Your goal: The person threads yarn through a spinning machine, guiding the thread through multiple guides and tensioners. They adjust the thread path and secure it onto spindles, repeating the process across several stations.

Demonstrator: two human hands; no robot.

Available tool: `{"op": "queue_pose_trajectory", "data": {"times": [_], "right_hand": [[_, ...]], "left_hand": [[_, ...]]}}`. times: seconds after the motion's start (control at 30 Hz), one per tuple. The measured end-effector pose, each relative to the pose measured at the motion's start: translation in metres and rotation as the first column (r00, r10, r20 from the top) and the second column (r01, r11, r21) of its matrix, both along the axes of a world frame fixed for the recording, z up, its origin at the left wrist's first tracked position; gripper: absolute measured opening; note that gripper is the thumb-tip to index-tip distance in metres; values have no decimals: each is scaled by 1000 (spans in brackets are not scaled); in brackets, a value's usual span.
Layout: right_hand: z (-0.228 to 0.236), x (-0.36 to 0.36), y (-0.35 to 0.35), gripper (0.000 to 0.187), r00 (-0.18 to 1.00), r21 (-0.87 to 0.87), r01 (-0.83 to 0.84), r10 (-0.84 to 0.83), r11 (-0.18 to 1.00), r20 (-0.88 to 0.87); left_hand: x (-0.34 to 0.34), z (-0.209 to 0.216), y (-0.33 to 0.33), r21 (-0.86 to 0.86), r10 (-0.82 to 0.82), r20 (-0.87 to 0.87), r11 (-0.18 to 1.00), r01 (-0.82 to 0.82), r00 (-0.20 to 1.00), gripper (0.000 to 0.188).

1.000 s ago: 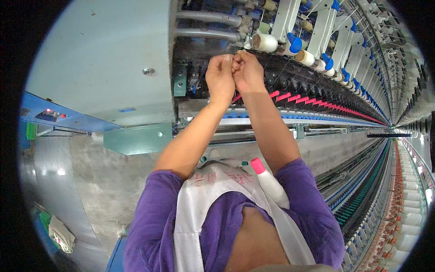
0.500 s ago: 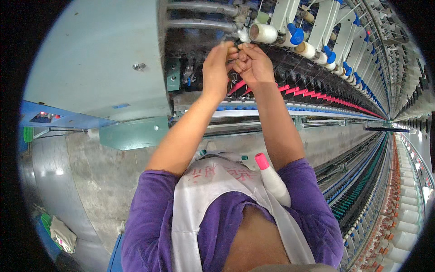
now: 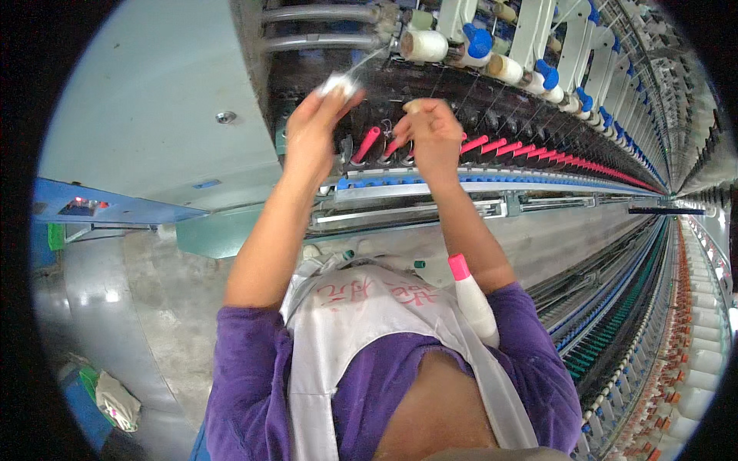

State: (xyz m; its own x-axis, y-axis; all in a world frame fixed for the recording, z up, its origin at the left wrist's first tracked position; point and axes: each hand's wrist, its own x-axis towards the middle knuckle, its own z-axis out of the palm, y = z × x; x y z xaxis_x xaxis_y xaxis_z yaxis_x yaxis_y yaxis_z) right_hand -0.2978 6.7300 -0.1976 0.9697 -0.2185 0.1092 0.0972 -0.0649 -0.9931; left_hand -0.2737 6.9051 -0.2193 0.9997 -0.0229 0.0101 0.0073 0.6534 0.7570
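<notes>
My left hand (image 3: 310, 137) is closed on a tuft of white fibre (image 3: 338, 84), blurred by motion. From the tuft a thin white strand (image 3: 367, 63) stretches up to the machine beside a white roller (image 3: 424, 46). To its right, my right hand (image 3: 436, 138) is raised over the spindle row, thumb and forefinger pressed together; whatever lies between them is too small to make out. Just below the hands stand pink bobbin tubes (image 3: 367, 144). A white yarn bobbin with a pink top (image 3: 474, 307) is tucked at my apron (image 3: 361, 296), by my right arm.
A large grey-green machine housing (image 3: 154, 100) fills the upper left. Two grey hoses (image 3: 319, 42) run out beside it. Blue-handled arms (image 3: 478, 42) and rollers recede to the right. Another machine with white yarn packages (image 3: 703, 330) stands at the far right. A whitish cloth bag (image 3: 117, 399) lies lower left.
My left hand has moved left and down from the roller, drawing the white fibre with it. My right hand has dropped a little, and the two hands have come apart.
</notes>
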Motion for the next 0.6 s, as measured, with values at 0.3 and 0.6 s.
{"op": "queue_pose_trajectory", "data": {"times": [0.3,0.6], "right_hand": [[-13,70,-22,15,918,-271,312,-215,911,335],[2,59,-33,20,842,-564,499,-215,658,494]], "left_hand": [[-188,-241,102,966,-833,-187,-251,-54,520,23],[-180,-202,134,801,-594,-592,-362,477,544,27]]}}
